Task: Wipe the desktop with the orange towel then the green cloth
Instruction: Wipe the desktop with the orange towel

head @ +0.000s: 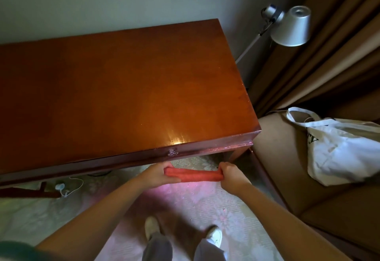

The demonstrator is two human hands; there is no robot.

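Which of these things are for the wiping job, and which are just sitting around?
For the job:
orange towel, gripped at its ends by the left hand and the right hand
desktop
(the green cloth is not in view)

Just lying about:
silver lamp
white tote bag
white cable on the floor

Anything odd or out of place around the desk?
Nothing spilled or damaged. The orange towel is bunched into a roll, gripped by the left hand and right hand below the desk front edge. A white plug and cable lies loose on the floor.
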